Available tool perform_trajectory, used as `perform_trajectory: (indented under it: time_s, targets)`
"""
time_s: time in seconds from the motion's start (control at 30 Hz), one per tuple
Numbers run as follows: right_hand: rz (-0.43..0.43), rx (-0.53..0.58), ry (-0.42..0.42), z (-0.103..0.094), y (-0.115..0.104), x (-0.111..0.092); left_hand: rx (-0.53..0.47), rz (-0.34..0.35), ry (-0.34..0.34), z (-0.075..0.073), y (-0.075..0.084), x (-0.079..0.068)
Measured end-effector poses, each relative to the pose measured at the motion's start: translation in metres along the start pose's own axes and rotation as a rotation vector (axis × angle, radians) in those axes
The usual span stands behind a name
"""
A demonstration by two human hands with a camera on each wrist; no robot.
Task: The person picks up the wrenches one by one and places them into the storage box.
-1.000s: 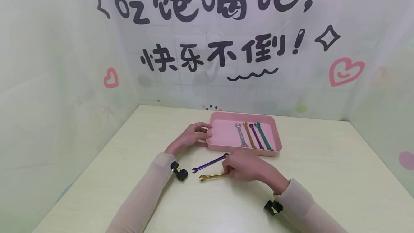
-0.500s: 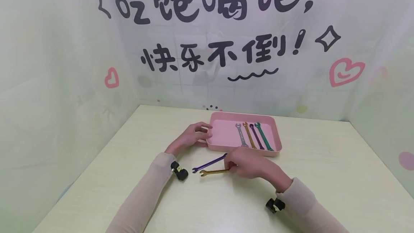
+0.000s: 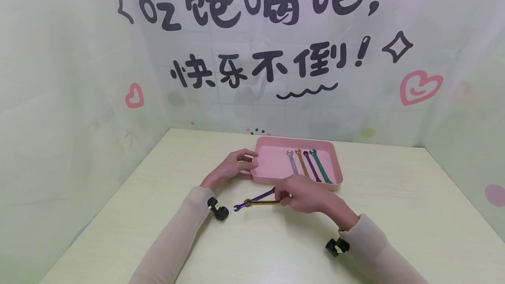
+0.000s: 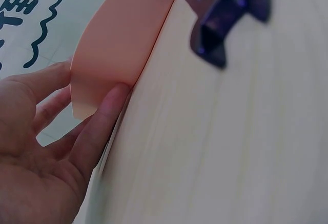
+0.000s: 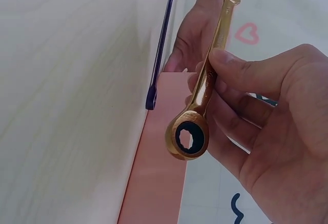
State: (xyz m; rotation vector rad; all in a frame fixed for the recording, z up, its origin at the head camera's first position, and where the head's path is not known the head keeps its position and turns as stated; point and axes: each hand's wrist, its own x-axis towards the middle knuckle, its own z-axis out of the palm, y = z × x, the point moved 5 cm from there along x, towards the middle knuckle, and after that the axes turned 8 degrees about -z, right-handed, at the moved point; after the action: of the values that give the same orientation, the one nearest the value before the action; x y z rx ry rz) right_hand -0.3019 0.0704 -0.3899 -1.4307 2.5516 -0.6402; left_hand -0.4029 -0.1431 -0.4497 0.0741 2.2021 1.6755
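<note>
My right hand (image 3: 304,194) pinches a gold ratchet wrench (image 5: 207,83) by its shank between thumb and fingers, just in front of the tray. In the right wrist view its ring end with a dark insert faces the camera. Beneath and behind it, a purple wrench (image 3: 241,207) lies slanted on the table, its far end near the tray's front wall. With thumb and fingers around the left front corner, my left hand (image 3: 232,165) holds the pink tray (image 3: 272,161). The thumb (image 4: 110,106) presses the wall in the left wrist view.
Inside the tray's right half lie a silver wrench (image 3: 292,161), another gold wrench (image 3: 302,162), another purple wrench (image 3: 312,166) and a green wrench (image 3: 321,165), side by side. A printed curtain (image 3: 189,113) stands behind the pale table (image 3: 394,205).
My right hand has lifted the gold wrench and moved it towards the tray, so it now crosses in front of the purple wrench in the head view. The left hand stays at the tray.
</note>
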Motion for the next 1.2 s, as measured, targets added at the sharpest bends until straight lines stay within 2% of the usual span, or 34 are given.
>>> perform_trajectory:
  time_s: [0.23,0.43,0.63,0.93,1.2]
  targets:
    - [0.015,0.063,0.029,-0.001,0.004,0.000,-0.004,-0.006,0.007,0.000,0.000,-0.001]
    - [0.006,0.112,0.087,-0.006,0.008,-0.002,0.015,-0.006,0.005,0.000,0.001,-0.001]
    - [0.024,0.207,0.142,-0.013,0.015,-0.005,0.019,-0.002,0.000,0.000,0.000,-0.002]
    - [0.139,0.325,0.277,-0.023,0.028,-0.009,0.008,0.001,0.006,0.000,-0.001,-0.002]
    - [0.239,0.496,0.383,-0.031,0.038,-0.012,0.011,-0.012,0.024,0.000,-0.001,-0.001]
